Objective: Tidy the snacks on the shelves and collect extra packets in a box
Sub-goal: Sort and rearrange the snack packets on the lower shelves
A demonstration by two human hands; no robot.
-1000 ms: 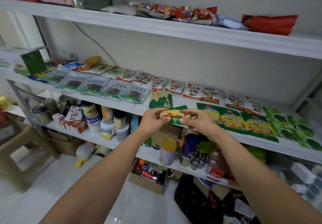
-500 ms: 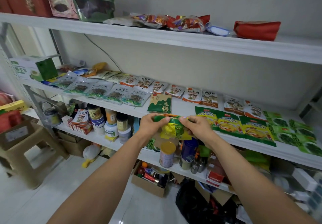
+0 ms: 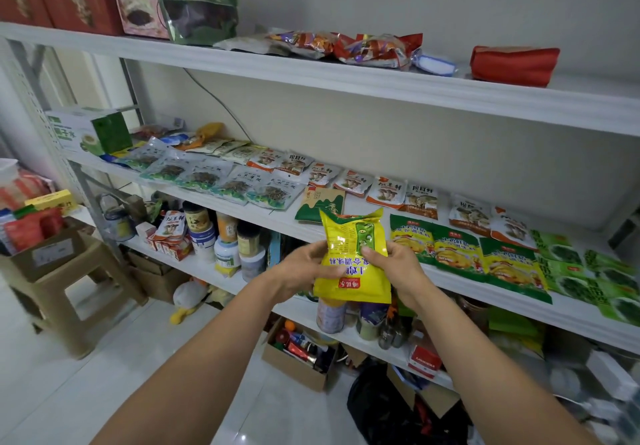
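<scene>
Between left hand point(image 3: 304, 268) and right hand point(image 3: 396, 268), a packet point(image 3: 353, 271) stands before the middle shelf point(image 3: 502, 301), left of the packet row point(image 3: 457, 252).

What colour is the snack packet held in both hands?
The crinkly plastic packet is mainly yellow with a green panel, seen in the head view.

Rightmost green packets point(image 3: 614, 280) partly off-frame.

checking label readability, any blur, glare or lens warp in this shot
Head view: the yellow packet is sharp, print legible, no strong glare; the shelves splay with wide-angle distortion; the lower right corner is soft; lighting is even.
</scene>
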